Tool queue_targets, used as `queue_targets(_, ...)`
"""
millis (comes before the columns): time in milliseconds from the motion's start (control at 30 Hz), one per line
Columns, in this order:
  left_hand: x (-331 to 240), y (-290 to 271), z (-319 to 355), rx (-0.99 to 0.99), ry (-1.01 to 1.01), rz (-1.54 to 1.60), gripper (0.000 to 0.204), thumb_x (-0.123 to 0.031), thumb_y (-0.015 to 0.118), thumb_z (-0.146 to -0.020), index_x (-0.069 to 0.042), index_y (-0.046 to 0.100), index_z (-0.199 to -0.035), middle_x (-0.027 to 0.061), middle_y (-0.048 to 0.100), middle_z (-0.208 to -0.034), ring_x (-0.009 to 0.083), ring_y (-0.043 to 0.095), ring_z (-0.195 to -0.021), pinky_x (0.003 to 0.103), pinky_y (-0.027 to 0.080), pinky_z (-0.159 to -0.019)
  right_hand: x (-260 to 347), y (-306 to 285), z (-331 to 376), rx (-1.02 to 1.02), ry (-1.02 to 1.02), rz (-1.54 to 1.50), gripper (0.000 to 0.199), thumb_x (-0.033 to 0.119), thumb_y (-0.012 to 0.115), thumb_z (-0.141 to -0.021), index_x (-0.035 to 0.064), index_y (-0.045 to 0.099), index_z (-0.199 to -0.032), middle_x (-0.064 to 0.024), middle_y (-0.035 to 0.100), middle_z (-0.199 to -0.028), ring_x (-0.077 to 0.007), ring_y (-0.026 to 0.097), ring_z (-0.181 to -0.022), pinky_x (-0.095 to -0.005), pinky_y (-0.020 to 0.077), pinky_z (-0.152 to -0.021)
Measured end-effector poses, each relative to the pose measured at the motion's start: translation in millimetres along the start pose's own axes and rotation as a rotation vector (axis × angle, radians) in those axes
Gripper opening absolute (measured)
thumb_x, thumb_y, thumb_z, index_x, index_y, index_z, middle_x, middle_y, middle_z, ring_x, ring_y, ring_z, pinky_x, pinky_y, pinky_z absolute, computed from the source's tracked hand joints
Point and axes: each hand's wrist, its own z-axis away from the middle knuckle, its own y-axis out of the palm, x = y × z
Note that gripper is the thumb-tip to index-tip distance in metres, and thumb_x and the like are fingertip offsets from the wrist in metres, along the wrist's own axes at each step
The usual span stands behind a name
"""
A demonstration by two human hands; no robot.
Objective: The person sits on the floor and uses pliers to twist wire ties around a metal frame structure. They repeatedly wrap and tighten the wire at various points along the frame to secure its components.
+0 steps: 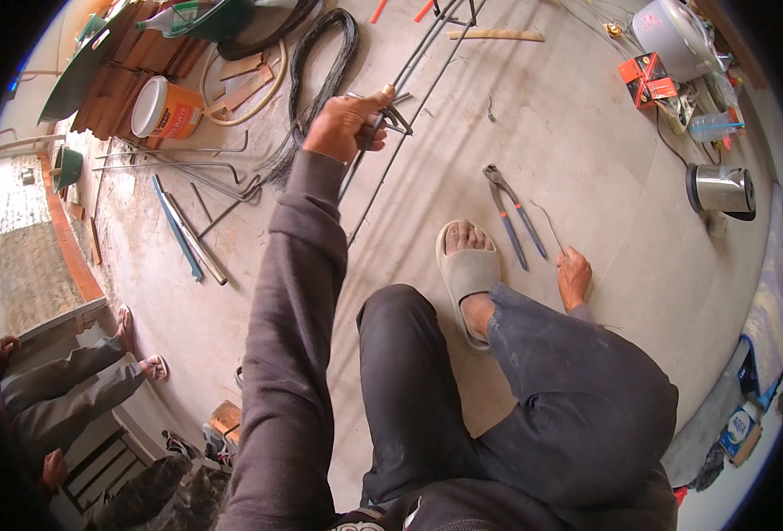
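Note:
My left hand [347, 124] is stretched far forward and grips a bent steel stirrup [396, 117] against the long steel rods [391, 150] lying on the concrete floor. Low at the right, my right hand [574, 274] rests on the floor and pinches the end of a thin tie wire [547, 226]. Blue-handled pincers [511, 212] lie on the floor just left of that wire, beside my sandalled foot [467, 265].
A coil of black wire [321, 62] and an orange-and-white bucket [166, 108] lie at the back left with loose rods [179, 168] and wood scraps. A metal cylinder [721, 188], an orange box [646, 78] and a white cooker [670, 35] stand at the right. Another person's legs [73, 376] show at the lower left.

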Motion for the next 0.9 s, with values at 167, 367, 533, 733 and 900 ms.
queue_targets(167, 15.8, 22.2, 3.6, -0.209, 0.141, -0.11, 0.047, -0.044, 0.081, -0.086, -0.003, 0.06, -0.076, 0.0034, 0.057, -0.065, 0.0125, 0.056, -0.049, 0.028, 0.045, -0.04, -3.1, 5.5, -4.9, 0.043, 0.033, 0.013, 0.013, 0.012, 0.056, -0.085, 0.0036, 0.06, -0.076, -0.0229, 0.064, -0.073, -0.0464, 0.061, -0.071, -0.0517, 0.0464, -0.066)
queue_targets(367, 7.5, 18.0, 7.1, -0.182, 0.053, 0.019, 0.044, -0.039, 0.08, -0.087, -0.001, 0.062, -0.078, 0.0045, 0.057, -0.067, 0.0123, 0.053, -0.051, 0.027, 0.043, -0.043, 8.1, -9.5, -5.7, 0.113, 0.102, -0.092, 0.013, 0.009, 0.052, -0.082, 0.0033, 0.064, -0.078, -0.0194, 0.064, -0.069, -0.0402, 0.059, -0.061, -0.0452, 0.048, -0.063)
queue_targets(533, 0.4, 18.5, 10.0, -0.142, 0.052, 0.028, 0.043, -0.036, 0.085, -0.084, -0.001, 0.061, -0.081, 0.0063, 0.055, -0.073, 0.0133, 0.054, -0.055, 0.028, 0.045, -0.044, 52.6, -75.1, -22.2, 0.206, 0.341, -0.365, 0.017, 0.01, 0.052, -0.077, -0.0009, 0.065, -0.077, -0.0163, 0.063, -0.065, -0.0295, 0.061, -0.056, -0.0389, 0.0469, -0.058)
queue_targets(733, 15.6, 22.6, 12.8, -0.341, 0.148, 0.018, 0.043, -0.032, 0.085, -0.083, 0.002, 0.06, -0.078, 0.0057, 0.056, -0.068, 0.0134, 0.055, -0.047, 0.027, 0.045, -0.037, 166.3, -130.6, -57.7, 0.153, -0.282, -0.147, 0.016, 0.011, 0.054, -0.078, 0.0023, 0.067, -0.073, -0.0153, 0.065, -0.066, -0.0329, 0.061, -0.058, -0.0401, 0.0468, -0.057)
queue_targets(900, 5.7, 31.7, 18.3, -0.385, 0.216, -0.095, 0.044, -0.032, 0.083, -0.085, 0.004, 0.061, -0.074, 0.0097, 0.059, -0.066, 0.0162, 0.061, -0.048, 0.029, 0.053, -0.037, 227.5, -98.9, -67.7, 0.269, -0.568, 0.036, 0.015, 0.01, 0.056, -0.078, 0.0041, 0.068, -0.073, -0.0171, 0.067, -0.07, -0.0381, 0.065, -0.066, -0.0455, 0.0514, -0.063)
